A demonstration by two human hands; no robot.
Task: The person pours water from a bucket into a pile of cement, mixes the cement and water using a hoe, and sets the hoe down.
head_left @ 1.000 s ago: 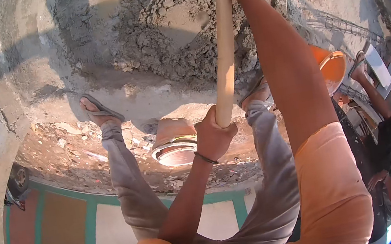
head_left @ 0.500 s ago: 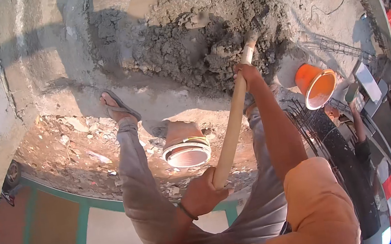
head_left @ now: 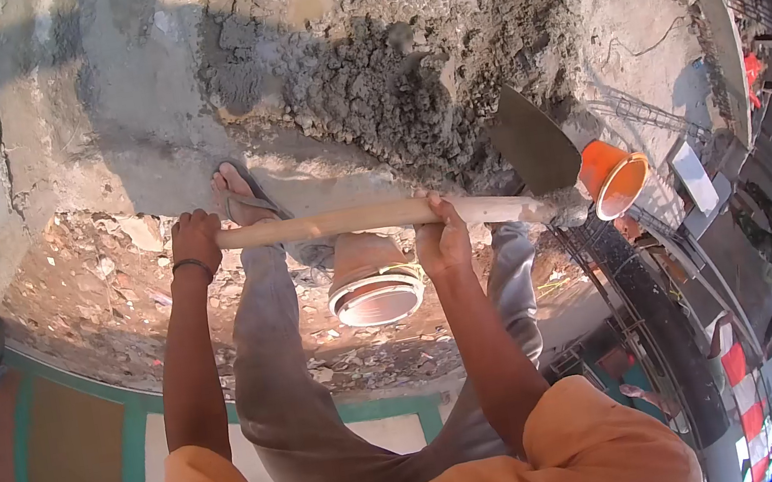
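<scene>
While my left hand (head_left: 196,241) wraps the butt end of the shovel (head_left: 333,223), my right hand (head_left: 443,237) curls round its handle nearer the blade (head_left: 536,141). Shovel crosswise before me, blade to the right, between grey wet mix (head_left: 382,77) and orange bucket (head_left: 599,171); contact, can't tell. My judgement: wide grip steadies it; keep wrists firm, blade edge off the rim.
</scene>
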